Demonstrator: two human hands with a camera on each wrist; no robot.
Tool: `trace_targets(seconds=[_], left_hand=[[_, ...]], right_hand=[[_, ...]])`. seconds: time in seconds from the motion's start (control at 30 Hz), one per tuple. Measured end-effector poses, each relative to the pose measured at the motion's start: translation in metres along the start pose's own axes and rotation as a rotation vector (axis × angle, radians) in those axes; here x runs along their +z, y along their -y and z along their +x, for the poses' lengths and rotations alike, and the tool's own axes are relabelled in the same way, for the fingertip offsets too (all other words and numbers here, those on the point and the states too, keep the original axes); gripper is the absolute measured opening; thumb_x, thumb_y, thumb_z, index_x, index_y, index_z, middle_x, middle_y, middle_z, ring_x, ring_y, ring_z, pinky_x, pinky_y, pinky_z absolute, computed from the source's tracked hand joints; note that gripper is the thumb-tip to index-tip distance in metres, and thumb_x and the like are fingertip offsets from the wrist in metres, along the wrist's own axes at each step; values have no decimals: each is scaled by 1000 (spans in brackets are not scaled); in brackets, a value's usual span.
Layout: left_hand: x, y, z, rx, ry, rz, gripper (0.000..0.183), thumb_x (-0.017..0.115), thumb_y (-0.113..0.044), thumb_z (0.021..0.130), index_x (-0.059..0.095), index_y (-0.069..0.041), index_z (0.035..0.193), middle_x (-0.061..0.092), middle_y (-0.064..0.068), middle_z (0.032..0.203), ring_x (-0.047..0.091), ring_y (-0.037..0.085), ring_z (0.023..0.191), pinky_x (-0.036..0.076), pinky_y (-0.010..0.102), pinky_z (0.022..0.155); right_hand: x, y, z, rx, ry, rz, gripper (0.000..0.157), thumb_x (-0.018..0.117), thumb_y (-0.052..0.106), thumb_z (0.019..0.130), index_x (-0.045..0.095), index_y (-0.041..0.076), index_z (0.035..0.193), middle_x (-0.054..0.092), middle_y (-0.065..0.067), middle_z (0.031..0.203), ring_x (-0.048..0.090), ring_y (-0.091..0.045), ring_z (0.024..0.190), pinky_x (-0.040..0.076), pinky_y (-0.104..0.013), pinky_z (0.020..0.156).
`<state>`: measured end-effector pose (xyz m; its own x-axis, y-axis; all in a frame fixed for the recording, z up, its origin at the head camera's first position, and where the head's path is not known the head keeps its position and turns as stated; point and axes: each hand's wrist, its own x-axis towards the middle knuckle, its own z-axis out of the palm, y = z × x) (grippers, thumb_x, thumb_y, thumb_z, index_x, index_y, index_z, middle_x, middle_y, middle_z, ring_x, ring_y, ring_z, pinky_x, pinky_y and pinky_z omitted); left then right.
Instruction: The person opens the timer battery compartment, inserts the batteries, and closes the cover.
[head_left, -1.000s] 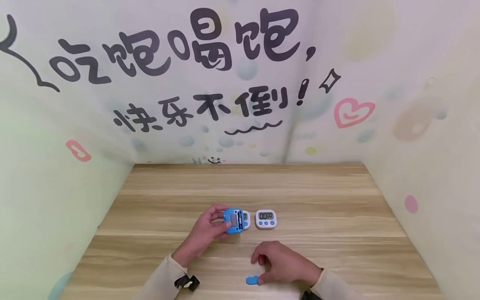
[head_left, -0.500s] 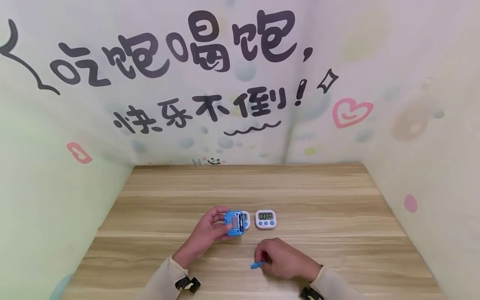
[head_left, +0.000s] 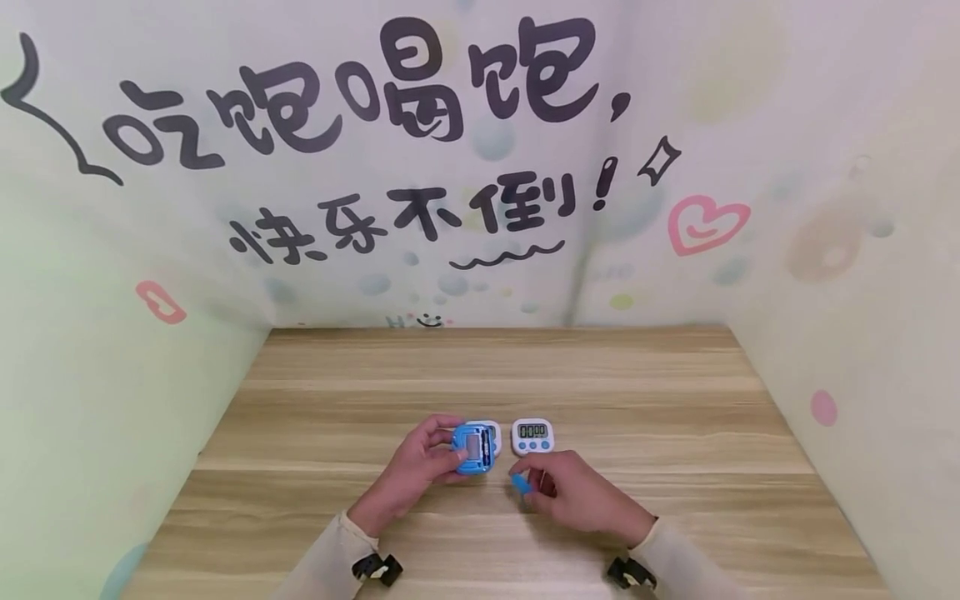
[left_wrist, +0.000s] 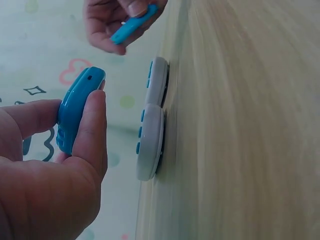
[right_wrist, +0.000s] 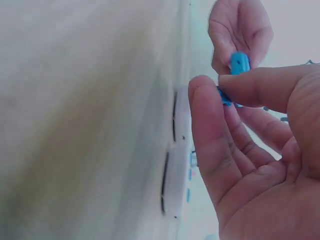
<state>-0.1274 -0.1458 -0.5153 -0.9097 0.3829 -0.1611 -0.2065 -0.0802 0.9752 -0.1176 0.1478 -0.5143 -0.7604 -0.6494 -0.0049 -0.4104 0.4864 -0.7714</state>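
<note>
My left hand [head_left: 416, 458] holds a blue timer [head_left: 475, 462] above the table, thumb on its face and fingers behind. The side turned up has a grey rectangle and an uncovered slot with what looks like a dark battery [head_left: 486, 448]. In the left wrist view the blue timer [left_wrist: 75, 107] appears edge-on between thumb and fingers. To its right, my right hand [head_left: 581, 496] pinches a small blue battery cover [head_left: 521, 483] between thumb and fingertips, off the table. That cover [left_wrist: 134, 24] looks thin and flat in the left wrist view. Cover and timer are apart.
Two white timers with blue buttons lie side by side on the wooden table [head_left: 337, 375]. The right one [head_left: 532, 437] reads 00:00; the left one [head_left: 493, 429] is partly hidden behind the blue timer. Printed walls [head_left: 465, 292] enclose the back and sides.
My right hand has picked the blue battery cover up from the table and carried it forward, closer to the blue timer. My left hand has barely moved and keeps its hold.
</note>
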Motion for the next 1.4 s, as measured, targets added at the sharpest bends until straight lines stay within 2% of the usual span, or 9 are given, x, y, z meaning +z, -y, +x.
trace_targets(seconds=[0.2,0.43,0.6,0.7,0.83,1.03,1.13,1.3,1.4], left_hand=[[3,1,0,-12,7,-2,57,71,-3,99,44,3,148,60,21,129,72,23,107,63,53,96],[9,0,0,-10,18,17,56,72,-5,99,46,2,148,60,22,130,72,22,106,66,44,91],[12,2,1,-21,21,17,55,73,-5,99,47,1,147,61,20,129,72,22,105,66,48,92],[14,3,2,-30,27,20,54,72,-6,99,47,0,147,61,20,130,72,22,106,65,51,94],[17,2,2,-30,38,20,55,72,-8,100,46,1,148,60,22,131,72,22,107,65,51,93],[19,0,3,-28,40,14,55,73,-9,100,47,-1,148,61,21,132,72,24,109,66,48,92],[20,-1,4,-22,35,16,55,73,-9,100,48,-2,148,61,21,132,73,24,109,65,49,92],[21,-2,5,-13,27,29,56,74,-9,99,48,-3,148,60,22,134,72,25,111,64,51,94],[21,-2,6,-7,24,29,56,74,-10,99,47,-2,147,59,24,136,72,26,112,64,53,95]], right_hand=[[-14,1,7,-54,-57,18,36,73,2,95,70,12,129,66,9,87,59,0,70,57,-22,61],[-23,8,10,-33,-152,38,18,81,13,93,69,19,105,68,11,83,60,-3,71,56,-22,60],[-25,12,13,-35,-241,127,21,84,10,90,64,18,89,73,2,87,64,-5,72,58,-22,61],[-26,13,16,-54,-254,185,16,81,7,92,69,13,101,74,-4,95,71,-9,77,63,-24,67],[-26,14,20,-60,-272,175,25,79,6,94,76,11,119,76,-3,103,74,-11,86,66,-26,74],[-24,15,23,12,-345,108,12,82,13,93,82,18,103,78,5,93,68,-5,80,61,-24,68],[-24,14,24,41,-320,192,11,82,12,93,79,12,104,77,0,90,71,-11,76,65,-28,67],[-21,13,27,88,-261,363,23,80,10,94,72,-1,113,74,-13,92,76,-36,77,68,-47,69],[-19,12,28,121,-245,424,28,79,9,95,68,-3,118,74,-15,92,75,-42,79,67,-49,70]])
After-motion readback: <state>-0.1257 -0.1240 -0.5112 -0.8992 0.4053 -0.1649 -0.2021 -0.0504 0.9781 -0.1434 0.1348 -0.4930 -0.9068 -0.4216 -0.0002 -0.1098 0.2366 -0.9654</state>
